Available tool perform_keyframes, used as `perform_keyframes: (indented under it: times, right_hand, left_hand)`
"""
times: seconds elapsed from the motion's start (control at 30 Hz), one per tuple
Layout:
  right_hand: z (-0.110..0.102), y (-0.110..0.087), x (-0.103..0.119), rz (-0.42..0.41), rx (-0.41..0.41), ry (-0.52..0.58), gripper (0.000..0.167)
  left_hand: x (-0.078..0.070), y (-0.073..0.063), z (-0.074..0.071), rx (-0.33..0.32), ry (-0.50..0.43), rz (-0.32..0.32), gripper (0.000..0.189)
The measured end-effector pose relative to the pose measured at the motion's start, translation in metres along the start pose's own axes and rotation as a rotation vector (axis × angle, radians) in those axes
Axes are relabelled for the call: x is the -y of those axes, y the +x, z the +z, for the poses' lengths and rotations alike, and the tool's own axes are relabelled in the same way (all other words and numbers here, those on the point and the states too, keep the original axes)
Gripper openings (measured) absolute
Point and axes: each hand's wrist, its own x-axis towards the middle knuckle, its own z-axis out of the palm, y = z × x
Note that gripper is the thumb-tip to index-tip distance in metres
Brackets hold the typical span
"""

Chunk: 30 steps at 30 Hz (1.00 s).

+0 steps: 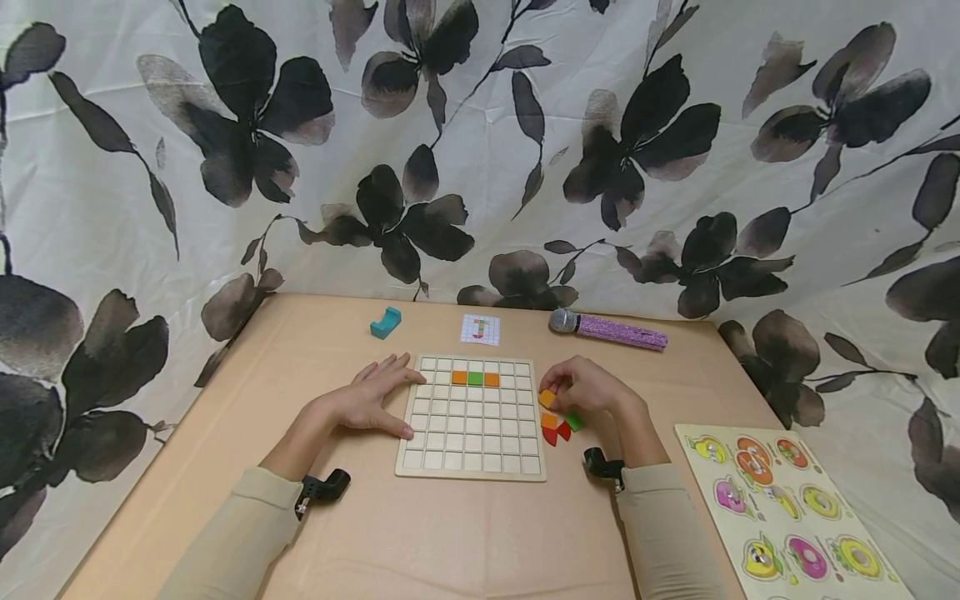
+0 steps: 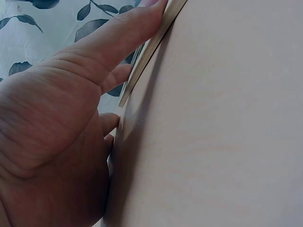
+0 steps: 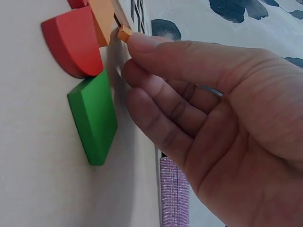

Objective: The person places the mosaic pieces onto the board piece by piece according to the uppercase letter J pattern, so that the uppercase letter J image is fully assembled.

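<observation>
A pale grid board [image 1: 472, 442] lies on the table, with two orange tiles and a green tile [image 1: 476, 379] side by side near its top. My left hand [image 1: 371, 397] rests at the board's left edge, fingers spread and thumb [image 2: 118, 40] on the rim. Just past the right edge, my right hand [image 1: 592, 387] pinches an orange block [image 3: 125, 33] between thumb and fingertips. Beneath that hand lie another orange block [image 1: 549, 421], a green block [image 3: 94, 120] and two red rounded blocks [image 3: 73, 42].
A small pattern card [image 1: 480, 330] lies behind the board, between a teal block-like piece [image 1: 386, 323] and a glittery purple microphone [image 1: 618, 332]. At the right front is a board with fruit pictures [image 1: 780, 508]. Flowered cloth [image 1: 525, 167] hangs behind the table.
</observation>
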Motion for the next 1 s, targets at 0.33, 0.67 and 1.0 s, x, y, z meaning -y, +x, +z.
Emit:
perform_keyframes:
  times: [0.33,0.67,1.0]
  right_hand:
    - [0.0,-0.001,0.007,-0.029,-0.073,-0.023,0.023]
    - [0.007,0.002,0.016,-0.089,-0.141,-0.012,0.027]
    - [0.018,0.009,0.027,-0.114,-0.189,-0.011,0.02]
  left_hand:
    - [-0.001,0.0,0.0,0.002,0.004,-0.005,0.089]
    - [-0.002,0.0,0.0,-0.005,0.001,0.007,0.089]
    - [-0.001,-0.001,0.001,-0.007,0.007,0.01,0.089]
